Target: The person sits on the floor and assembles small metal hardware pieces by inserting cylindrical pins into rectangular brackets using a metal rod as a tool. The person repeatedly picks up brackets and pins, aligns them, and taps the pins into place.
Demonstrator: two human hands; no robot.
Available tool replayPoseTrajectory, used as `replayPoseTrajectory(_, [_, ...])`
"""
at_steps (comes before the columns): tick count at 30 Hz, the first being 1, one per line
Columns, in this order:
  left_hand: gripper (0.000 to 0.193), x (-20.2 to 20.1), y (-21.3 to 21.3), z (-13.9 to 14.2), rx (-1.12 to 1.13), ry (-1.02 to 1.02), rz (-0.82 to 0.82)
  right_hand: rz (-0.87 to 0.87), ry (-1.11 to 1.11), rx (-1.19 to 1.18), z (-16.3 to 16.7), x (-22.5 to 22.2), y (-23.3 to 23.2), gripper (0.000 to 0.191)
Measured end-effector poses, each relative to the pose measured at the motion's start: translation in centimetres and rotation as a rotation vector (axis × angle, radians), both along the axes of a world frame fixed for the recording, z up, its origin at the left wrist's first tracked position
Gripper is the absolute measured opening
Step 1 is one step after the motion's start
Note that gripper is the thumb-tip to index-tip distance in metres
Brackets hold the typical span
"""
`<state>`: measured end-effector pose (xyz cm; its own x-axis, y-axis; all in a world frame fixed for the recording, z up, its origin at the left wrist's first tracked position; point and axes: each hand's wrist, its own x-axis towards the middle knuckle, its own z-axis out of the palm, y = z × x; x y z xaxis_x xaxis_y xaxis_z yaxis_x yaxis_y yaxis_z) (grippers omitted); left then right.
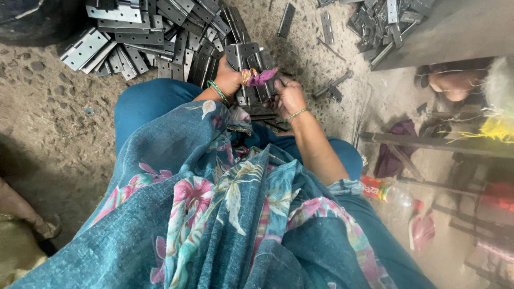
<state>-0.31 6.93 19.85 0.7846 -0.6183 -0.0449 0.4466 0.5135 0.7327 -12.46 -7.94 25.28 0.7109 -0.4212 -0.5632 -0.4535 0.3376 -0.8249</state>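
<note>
Both arms reach forward and down — left hand curled closed, right hand curled beside it, nearly touching.

The hinges held at top centre are grey metal, smooth with a dull sheen; the pile at upper left is the same metal, some leaves brighter and more reflective. A strip of purple cloth is wound round the left hand. Thin green bangles look glossy. The floor is rough, gritty and matt, like packed earth or worn concrete. The garment filling the lower frame is soft, matt printed cloth. The bottle at right is clear, shiny plastic.
</note>
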Motion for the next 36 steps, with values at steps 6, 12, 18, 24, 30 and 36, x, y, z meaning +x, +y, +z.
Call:
replayPoseTrajectory(6, [0.065, 0.2, 0.3, 0.8, -0.007, 0.000, -0.009, 0.077, 0.041, 0.066, -1.1, -1.4, -1.8, 0.023])
replayPoseTrajectory(12, [0.065, 0.3, 0.4, 1.9, -0.007, -0.010, 0.009, 0.116, -0.186, -0.563, -4.2, -1.4, -1.9, 0.020])
replayPoseTrajectory(18, [0.083, 0.3, 0.6, 1.9, 0.003, 0.096, -0.038, -0.066, -0.026, -0.092, -3.9, -1.6, -1.5, 0.020])
replayPoseTrajectory(24, [0.085, -0.1, 0.7, 2.4, -0.001, 0.180, -0.081, -0.054, -0.001, 0.044, -3.2, -1.8, -1.8, 0.012])
replayPoseTrajectory(30, [0.102, 0.2, 0.5, 3.0, 0.132, 0.319, 0.024, 0.102, -0.135, -0.113, -1.2, -2.2, -3.3, 0.020])
replayPoseTrajectory(36, [0.074, 0.5, 0.6, 2.4, -0.112, 0.388, 0.092, 0.186, -0.073, -1.335, 4.8, -1.1, -2.0, 0.022])
